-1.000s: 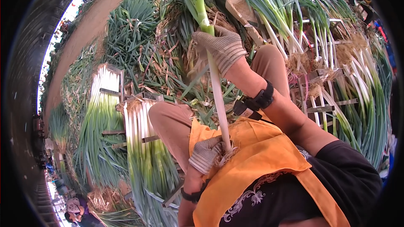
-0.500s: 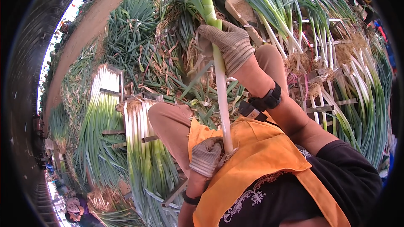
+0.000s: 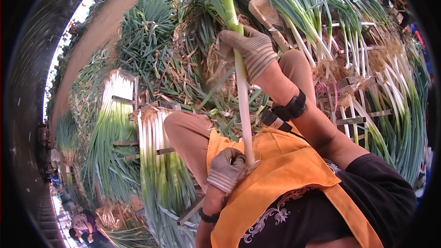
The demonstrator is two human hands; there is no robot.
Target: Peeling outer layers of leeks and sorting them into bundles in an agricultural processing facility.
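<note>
A single long green onion [image 3: 243, 101] slants across the front of me, its green leaves at the top and its white root end low against my orange apron [image 3: 285, 165]. My right hand [image 3: 252, 48], in a striped knit glove, is wrapped round the stalk where white turns to green. Lower down, my left hand [image 3: 225, 171], gloved alike, has its fingers curled closed at the root end. Part of that grip is hidden by the hand itself. A loose strip of leaf hangs beside the stalk below my right hand.
Long onions with white shafts lie on a metal rack [image 3: 124, 99] at the left. More rooted onions [image 3: 353, 59] stand in bundles at the right. A small wooden seat or box [image 3: 266, 16] is beyond my right knee. Leaf trimmings [image 3: 183, 59] cover the ground ahead.
Both hands keep their hold on the green onion almost in place. My left fingers have shifted slightly at the root end, and the whole view has moved a little.
</note>
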